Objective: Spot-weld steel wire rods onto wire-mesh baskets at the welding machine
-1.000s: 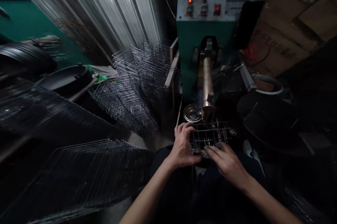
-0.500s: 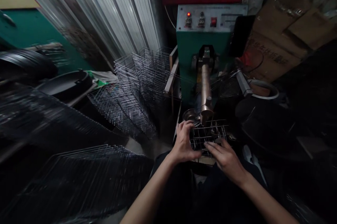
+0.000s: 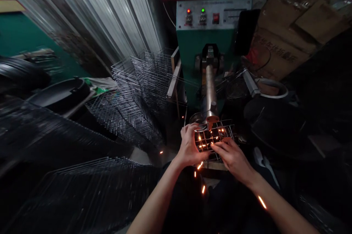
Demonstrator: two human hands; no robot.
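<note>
A small wire grid (image 3: 220,133) lies under the tip of a copper-coloured machine arm (image 3: 211,94), and orange sparks scatter over and below it. My left hand (image 3: 188,147) holds the grid's left side, thumb toward the near edge and fingers at the far corner. My right hand (image 3: 233,158) has its fingers on the near right part of the grid. On the green machine's panel (image 3: 214,15), a red and a green light glow. A round metal part (image 3: 197,119) sits just beyond my left fingertips.
Stacks of wire racks (image 3: 132,91) stand to the left, with more dark mesh (image 3: 82,186) at the lower left. A black round pan (image 3: 59,94) lies farther left. Cardboard boxes (image 3: 280,50) and a metal ring (image 3: 271,89) are at the right.
The green light has come on and bright sparks have appeared around the grid. The view has shifted slightly; both hands remain on the grid.
</note>
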